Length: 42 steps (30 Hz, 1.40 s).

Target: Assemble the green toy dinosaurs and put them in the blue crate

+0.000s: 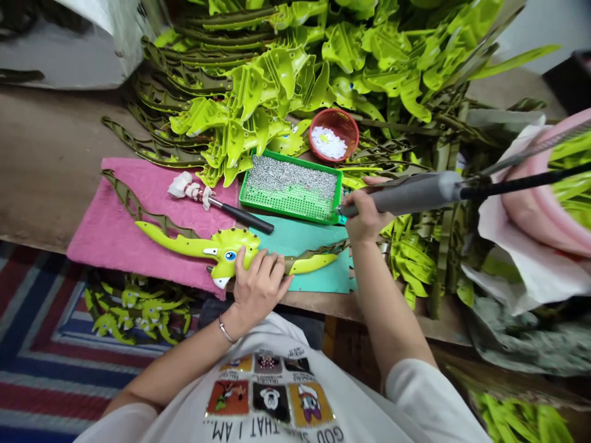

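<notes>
My left hand [262, 280] is closed over the middle of a lime-green and olive toy bow [178, 240] with a dinosaur head and a blue eye. The bow lies across a pink towel [106, 215] and a teal mat [318, 280]. My right hand [364, 215] grips a grey electric screwdriver [410, 192], its tip at the right end of a green tray [289, 212]. Small silvery screws [290, 175] fill much of that tray. Between tray and bow rests a hammer [240, 216], its head wrapped in white cloth.
Lime-green and olive plastic parts [277, 80] are heaped along the back. A red basket [344, 123] holds small white pieces. At the right stands a pink tub [526, 209] with more green parts. Several dinosaur-headed toys [138, 314] lie below the table edge at left.
</notes>
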Each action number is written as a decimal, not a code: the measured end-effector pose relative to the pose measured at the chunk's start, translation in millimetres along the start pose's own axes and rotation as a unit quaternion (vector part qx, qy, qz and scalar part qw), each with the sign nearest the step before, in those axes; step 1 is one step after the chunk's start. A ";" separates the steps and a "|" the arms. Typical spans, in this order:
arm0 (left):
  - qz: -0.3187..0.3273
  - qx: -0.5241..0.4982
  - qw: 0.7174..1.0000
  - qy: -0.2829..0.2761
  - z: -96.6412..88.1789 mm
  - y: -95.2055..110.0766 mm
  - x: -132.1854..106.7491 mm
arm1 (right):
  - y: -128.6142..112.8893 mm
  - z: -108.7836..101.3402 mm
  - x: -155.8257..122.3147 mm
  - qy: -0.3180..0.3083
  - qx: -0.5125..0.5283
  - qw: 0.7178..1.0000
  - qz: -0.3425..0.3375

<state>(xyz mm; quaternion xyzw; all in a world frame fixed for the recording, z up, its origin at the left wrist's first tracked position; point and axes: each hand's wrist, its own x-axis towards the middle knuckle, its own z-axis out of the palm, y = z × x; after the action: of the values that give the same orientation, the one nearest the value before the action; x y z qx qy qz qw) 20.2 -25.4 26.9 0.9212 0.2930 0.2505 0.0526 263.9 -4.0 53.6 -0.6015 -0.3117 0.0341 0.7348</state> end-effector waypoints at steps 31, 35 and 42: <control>0.116 0.013 0.986 -0.120 11.5 9.9 1.8 | -58.4 -47.2 -75.7 -0.092 0.079 0.992 -0.042; 0.118 0.016 0.985 -0.123 11.4 10.1 2.7 | -47.1 -50.4 -82.0 -0.098 0.099 0.990 -0.010; 0.115 -0.007 0.984 -0.134 12.8 8.1 0.8 | -36.7 -55.3 -82.9 -0.193 0.104 0.976 0.016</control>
<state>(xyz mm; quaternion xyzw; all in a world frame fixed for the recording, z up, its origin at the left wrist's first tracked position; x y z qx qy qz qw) 31.2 -31.0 18.1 0.9736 0.1735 0.1313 0.0685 213.0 -97.0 47.7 -0.5090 -0.4325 0.1935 0.7187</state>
